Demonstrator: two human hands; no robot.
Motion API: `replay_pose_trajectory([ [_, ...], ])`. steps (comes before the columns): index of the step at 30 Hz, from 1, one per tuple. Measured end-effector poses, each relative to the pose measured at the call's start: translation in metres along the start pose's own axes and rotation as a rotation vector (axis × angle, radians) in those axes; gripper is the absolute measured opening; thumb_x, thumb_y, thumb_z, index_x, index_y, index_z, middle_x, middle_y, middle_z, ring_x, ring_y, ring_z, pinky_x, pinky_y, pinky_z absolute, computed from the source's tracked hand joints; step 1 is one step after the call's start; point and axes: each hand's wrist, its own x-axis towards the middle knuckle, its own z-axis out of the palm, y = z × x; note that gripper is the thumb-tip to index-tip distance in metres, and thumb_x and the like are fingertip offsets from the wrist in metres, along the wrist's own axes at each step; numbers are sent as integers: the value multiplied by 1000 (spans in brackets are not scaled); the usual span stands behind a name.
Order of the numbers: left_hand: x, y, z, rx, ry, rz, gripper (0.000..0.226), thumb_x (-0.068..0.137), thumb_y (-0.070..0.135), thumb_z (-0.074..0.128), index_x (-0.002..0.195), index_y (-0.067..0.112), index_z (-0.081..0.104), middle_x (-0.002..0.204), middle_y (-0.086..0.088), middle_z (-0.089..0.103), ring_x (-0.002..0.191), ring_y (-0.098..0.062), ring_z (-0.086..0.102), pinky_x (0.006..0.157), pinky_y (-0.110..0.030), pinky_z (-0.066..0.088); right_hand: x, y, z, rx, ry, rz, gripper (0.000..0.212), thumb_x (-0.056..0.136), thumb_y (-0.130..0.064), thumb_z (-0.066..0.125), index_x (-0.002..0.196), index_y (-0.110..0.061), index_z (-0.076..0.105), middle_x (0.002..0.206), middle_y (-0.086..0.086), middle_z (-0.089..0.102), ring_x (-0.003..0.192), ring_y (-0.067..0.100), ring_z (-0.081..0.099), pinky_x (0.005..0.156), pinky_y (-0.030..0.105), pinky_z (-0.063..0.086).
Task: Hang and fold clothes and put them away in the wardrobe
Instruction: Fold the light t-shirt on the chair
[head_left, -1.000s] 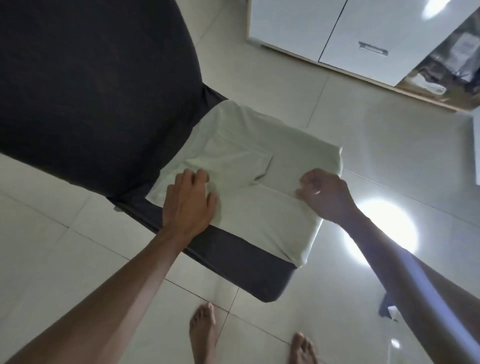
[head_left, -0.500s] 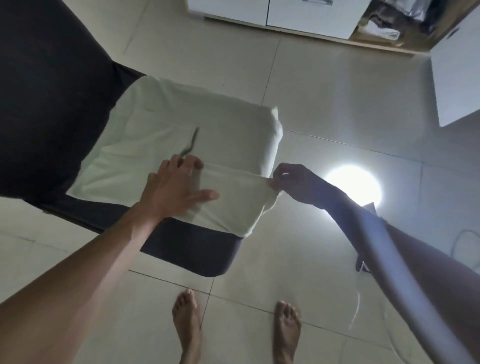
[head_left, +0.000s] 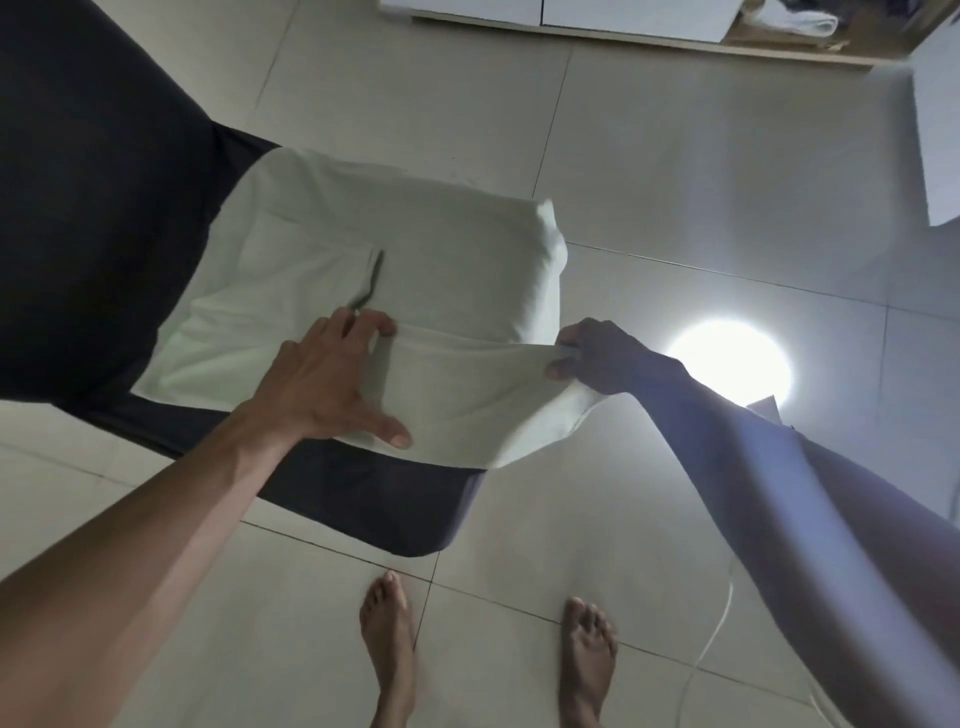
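A pale, whitish garment (head_left: 441, 260) lies partly folded on the dark seat of a chair (head_left: 363, 499). Its near part is lifted into a fold stretched between my hands. My left hand (head_left: 332, 379) lies on the cloth with the thumb spread out, its fingertips at the left end of the fold line; how they hold the edge is unclear. My right hand (head_left: 597, 358) pinches the right end of the same fold and holds it raised off the seat's right side.
The chair's dark backrest (head_left: 93, 208) fills the left. A white wardrobe (head_left: 571, 13) stands across the tiled floor at the top, its open door (head_left: 940, 135) at the right, folded clothes (head_left: 795, 21) inside. My bare feet (head_left: 389, 639) and a thin cable (head_left: 711, 649) are on the floor below.
Both hands have lifted the garment's near edge into a raised fold. My right hand shifted toward the seat's right edge. The view tilted, showing more floor and the wardrobe's open door.
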Motion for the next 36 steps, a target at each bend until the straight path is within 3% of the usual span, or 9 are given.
replay_pose_trajectory([
  [2,-1,0,-1,22,-5,-3,126,25,85,77,132,39,31,128,7,39,118,-23,47,91,-49,47,-2,-3,6,-71,31,30,14,87,-40,68,89,-34,55,102,0,57,106,30,56,89,42,45],
  [4,-2,1,-1,32,8,-12,126,26,90,73,133,38,31,129,7,38,118,-24,46,90,-49,48,-7,-9,13,-170,80,53,31,90,-27,68,118,-26,54,117,3,52,120,28,48,94,44,43],
  [7,-10,3,5,50,134,-37,114,44,98,60,134,32,36,129,1,43,115,-26,47,88,-50,49,-24,-36,21,-116,287,58,46,85,-3,60,125,-22,46,122,2,47,120,25,45,85,41,44],
  [10,-21,-4,13,-39,376,-132,74,83,77,51,130,20,47,126,-9,49,110,-31,50,83,-50,49,-42,-76,33,11,452,-148,40,91,-11,54,127,-27,49,122,-1,47,114,21,47,72,35,43],
  [13,-26,-24,15,-113,338,-217,48,97,57,44,132,23,46,131,-9,45,116,-33,47,87,-52,48,-48,-113,45,-51,358,-310,37,99,-33,49,136,-34,48,129,-2,46,119,21,45,86,39,47],
  [15,-28,-38,17,-126,287,-187,46,100,51,43,137,25,42,137,-8,41,120,-33,44,89,-53,48,-44,-130,47,-176,326,-219,35,101,-40,42,134,-33,48,130,-1,45,122,24,44,97,44,44],
  [20,-34,-87,13,-242,519,-346,38,101,32,51,133,12,44,131,-15,47,115,-38,51,84,-57,50,-18,-187,35,-238,446,-167,32,100,-37,43,126,-22,53,127,3,50,120,27,46,95,43,40],
  [29,-30,-149,21,-356,494,-357,29,99,44,48,105,16,45,103,-9,56,93,-32,59,78,-48,52,85,-286,32,-335,462,-236,56,98,-54,45,144,-24,36,138,5,47,129,30,39,98,48,38],
  [36,-34,-160,28,-408,495,-382,49,91,59,55,108,14,45,107,-8,55,93,-30,58,78,-47,51,105,-304,39,-200,497,-241,21,96,-47,53,103,-28,56,109,0,61,110,28,50,89,45,38],
])
